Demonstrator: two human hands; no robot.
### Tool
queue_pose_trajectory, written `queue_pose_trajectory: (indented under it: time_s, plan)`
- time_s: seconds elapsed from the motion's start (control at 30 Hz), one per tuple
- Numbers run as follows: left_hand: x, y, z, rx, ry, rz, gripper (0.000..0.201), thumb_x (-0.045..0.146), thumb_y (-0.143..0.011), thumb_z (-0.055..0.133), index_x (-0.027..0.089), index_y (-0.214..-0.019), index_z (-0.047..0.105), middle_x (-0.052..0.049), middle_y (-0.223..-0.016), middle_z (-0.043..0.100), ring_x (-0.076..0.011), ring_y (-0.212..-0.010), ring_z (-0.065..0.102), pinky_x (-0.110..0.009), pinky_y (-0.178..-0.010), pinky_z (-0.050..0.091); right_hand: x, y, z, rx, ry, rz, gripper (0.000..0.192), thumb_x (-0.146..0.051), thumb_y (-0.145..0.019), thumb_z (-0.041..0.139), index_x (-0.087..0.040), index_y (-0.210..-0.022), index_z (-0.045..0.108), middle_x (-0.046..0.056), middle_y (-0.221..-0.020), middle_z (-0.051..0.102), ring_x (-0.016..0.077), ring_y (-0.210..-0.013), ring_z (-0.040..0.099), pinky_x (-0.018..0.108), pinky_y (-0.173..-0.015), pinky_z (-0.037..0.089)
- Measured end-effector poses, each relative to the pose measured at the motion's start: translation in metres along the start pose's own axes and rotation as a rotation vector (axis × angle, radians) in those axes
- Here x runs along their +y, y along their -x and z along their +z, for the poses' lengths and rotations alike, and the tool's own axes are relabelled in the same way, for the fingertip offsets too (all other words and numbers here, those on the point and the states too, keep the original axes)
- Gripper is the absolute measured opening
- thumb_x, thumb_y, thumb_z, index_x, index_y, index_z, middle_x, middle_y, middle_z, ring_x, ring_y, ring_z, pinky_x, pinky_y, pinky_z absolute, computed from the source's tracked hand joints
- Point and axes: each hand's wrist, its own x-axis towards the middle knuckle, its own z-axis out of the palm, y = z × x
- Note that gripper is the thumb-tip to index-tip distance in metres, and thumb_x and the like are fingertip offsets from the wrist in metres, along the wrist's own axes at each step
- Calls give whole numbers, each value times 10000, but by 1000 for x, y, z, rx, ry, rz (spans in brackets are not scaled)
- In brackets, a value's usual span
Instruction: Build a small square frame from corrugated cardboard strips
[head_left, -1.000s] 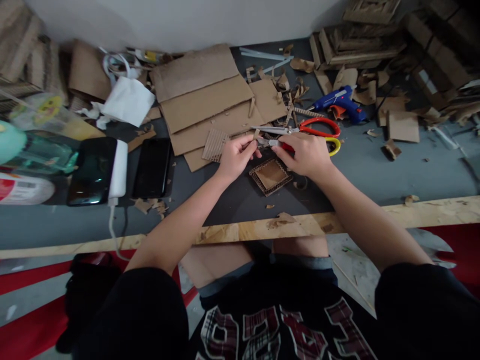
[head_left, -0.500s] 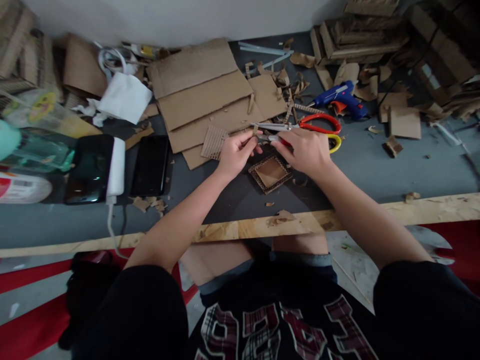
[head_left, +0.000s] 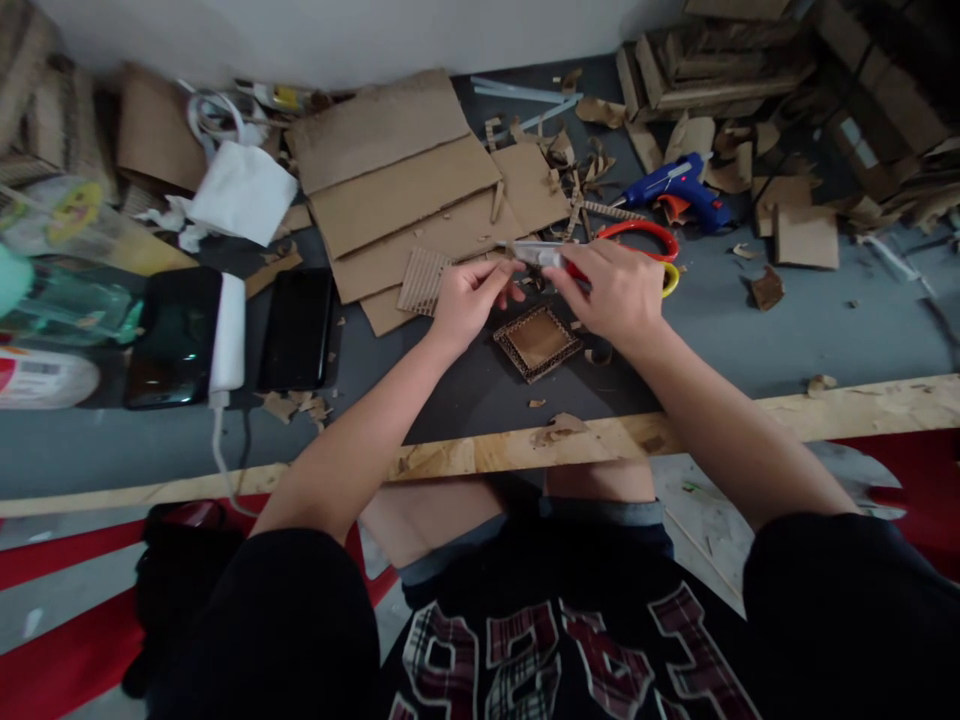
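Note:
My left hand (head_left: 469,300) is closed in a pinch on a small strip of cardboard, mostly hidden by the fingertips. Facing it, my right hand (head_left: 619,290) is wrapped round a red and grey utility knife (head_left: 552,259), its front end pointing left at the pinched fingers. Scissors (head_left: 641,232) with one red and one yellow handle loop lie just behind the right hand, partly covered by it. Below both hands, a small square cardboard piece (head_left: 538,340) with a raised corrugated rim rests on the dark table. A ribbed cardboard scrap (head_left: 421,280) lies beside my left hand.
Flat cardboard sheets (head_left: 405,195) overlap behind my hands. A blue glue gun (head_left: 679,190) and glue sticks (head_left: 517,92) lie further back among scraps. On the left are a black phone (head_left: 297,328), a white power adapter (head_left: 229,335) and bottles. Stacked cardboard (head_left: 720,75) stands at back right.
The knife's front end has tilted and risen slightly beside the left fingertips. The cardboard strip that showed above the left fingers is now mostly hidden. The view has shifted a little.

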Motion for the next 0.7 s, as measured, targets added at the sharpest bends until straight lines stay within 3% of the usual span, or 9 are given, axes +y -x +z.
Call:
queue_pose_trajectory:
  time_s: [0.13, 0.27, 0.37, 0.43, 0.57, 0.7]
  plan:
    - [-7, 0, 3, 24, -76, 10, 361, 506, -913, 626, 167, -829, 715, 2, -595, 648, -71, -547, 577, -186, -566, 469, 7, -2, -11, 64, 15, 85, 615, -515, -1046, 178, -161, -1256, 635, 159, -1073, 679, 263, -993, 643, 337, -742, 434]
    - [-19, -5, 0, 146, -55, 69, 274, 448, -887, 676, 210, -1015, 629, -40, -946, 698, -103, -807, 655, -193, -665, 507, 7, -2, -7, -4, -47, 10, 611, -559, -1028, 221, -181, -1206, 666, 131, -1035, 700, 242, -940, 654, 321, -721, 418]
    - [-21, -5, -3, 67, -19, 119, 445, 494, -825, 735, 261, -1175, 586, -60, -1184, 659, -148, -969, 676, -233, -740, 535, 1, 0, 1, -2, -85, -39, 583, -559, -1020, 266, -184, -1166, 688, 106, -990, 714, 218, -897, 656, 304, -692, 399]
    - [-17, -1, -2, -23, 51, 154, 478, 531, -838, 711, 289, -1230, 581, -58, -1239, 656, -172, -1045, 681, -281, -826, 550, -1, 1, 3, 7, -92, -56, 575, -557, -1018, 285, -180, -1146, 699, 101, -960, 717, 210, -873, 654, 300, -674, 387]
    - [-5, 6, 4, -23, 57, 200, 508, 625, -875, 624, 272, -1238, 588, -61, -1137, 705, -191, -1083, 689, -323, -898, 543, 0, 2, 3, 4, -89, -63, 561, -549, -1017, 307, -179, -1144, 709, 100, -954, 720, 206, -848, 650, 295, -647, 365]
    - [2, 8, 8, 27, -28, 195, 522, 684, -875, 574, 217, -1099, 639, -52, -921, 728, -169, -891, 718, -303, -820, 549, 0, 1, 2, -32, -79, -66, 537, -548, -1014, 328, -192, -1129, 714, 96, -958, 724, 203, -839, 647, 293, -643, 350]
